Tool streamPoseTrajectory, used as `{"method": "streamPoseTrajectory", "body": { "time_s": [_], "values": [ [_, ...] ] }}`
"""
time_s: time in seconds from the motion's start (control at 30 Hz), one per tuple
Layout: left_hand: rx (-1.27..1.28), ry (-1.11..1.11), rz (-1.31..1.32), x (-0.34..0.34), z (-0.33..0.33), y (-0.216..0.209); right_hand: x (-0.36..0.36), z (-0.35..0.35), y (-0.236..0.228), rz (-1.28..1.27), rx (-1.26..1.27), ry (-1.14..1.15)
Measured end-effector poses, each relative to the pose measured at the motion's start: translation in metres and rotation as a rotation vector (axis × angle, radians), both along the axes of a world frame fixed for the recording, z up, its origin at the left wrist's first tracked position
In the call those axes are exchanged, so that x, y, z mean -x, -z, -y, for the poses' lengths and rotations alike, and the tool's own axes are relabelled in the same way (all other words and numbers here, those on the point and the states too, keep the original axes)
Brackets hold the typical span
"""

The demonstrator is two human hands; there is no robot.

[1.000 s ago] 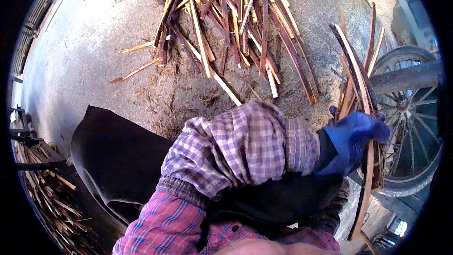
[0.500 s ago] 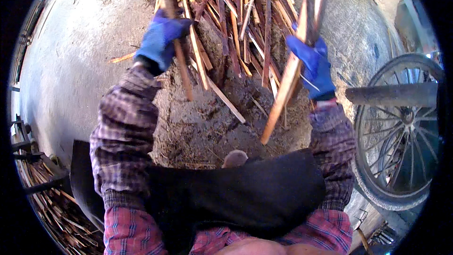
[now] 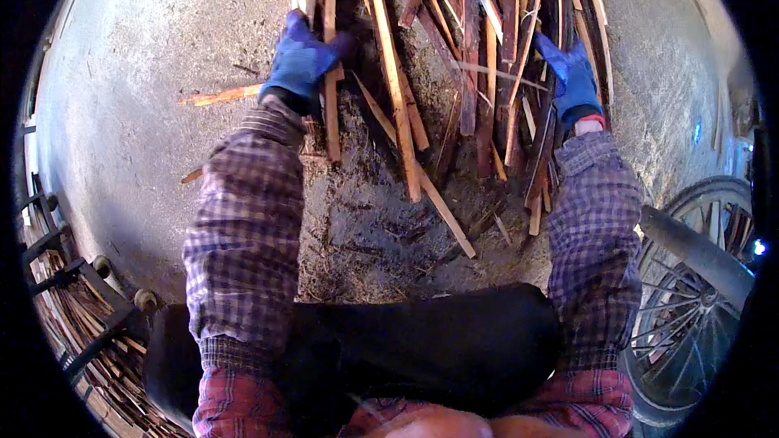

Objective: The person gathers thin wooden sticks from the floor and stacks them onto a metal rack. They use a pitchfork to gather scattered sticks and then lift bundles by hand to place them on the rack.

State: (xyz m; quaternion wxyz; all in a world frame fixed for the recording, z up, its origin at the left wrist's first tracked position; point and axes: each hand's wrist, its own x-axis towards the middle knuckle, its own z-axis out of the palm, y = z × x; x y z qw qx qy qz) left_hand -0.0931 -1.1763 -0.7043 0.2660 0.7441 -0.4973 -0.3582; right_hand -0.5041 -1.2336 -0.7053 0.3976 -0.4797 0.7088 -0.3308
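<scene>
Both hands wear blue gloves and are among long, thin wooden strips (image 3: pixel 394 81) piled on the floor ahead of me. My left hand (image 3: pixel 299 61) is closed around a few upright strips at the pile's left side; a pale strip (image 3: pixel 331 105) runs down past its fingers. At the right side, my right hand (image 3: pixel 574 77) grips dark-edged strips, whose lower ends (image 3: pixel 540 166) come out below the palm. Its thumb points left, and the strips partly hide the other fingers. One loose strip (image 3: pixel 445 207) slants toward me between my arms.
A black cover (image 3: pixel 422 341) lies across my lap. To the right stands a spoked wheel (image 3: pixel 699 300) with a grey bar (image 3: pixel 698 253) before it. More strips (image 3: pixel 105 357) fill a dark rack at the lower left. A short strip (image 3: pixel 223 96) lies left of my hand.
Both hands, which held strips raised and tilted, are now lower against the pile's sides. The right hand's large slanted strip has moved into the pile. My view has shifted.
</scene>
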Motion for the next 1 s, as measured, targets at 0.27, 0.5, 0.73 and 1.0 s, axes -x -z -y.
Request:
{"method": "streamPoseTrajectory", "body": {
  "time_s": [0.27,0.5,0.73,1.0],
  "values": [
    [0.063,-0.076,0.314,0.019,0.009,0.0,-0.011,-0.004,-0.019,-0.198,0.046,0.007],
    [0.248,-0.052,0.055,0.06,-0.021,0.012,-0.017,-0.014,-0.011,0.011,0.033,-0.087],
    [0.303,-0.123,-0.548,0.126,-0.053,0.014,-0.053,-0.062,-0.031,-0.087,-0.012,-0.044],
    [0.227,-0.168,-0.805,0.137,-0.056,-0.006,-0.056,-0.064,-0.036,0.008,-0.069,0.022]
  ]
}}
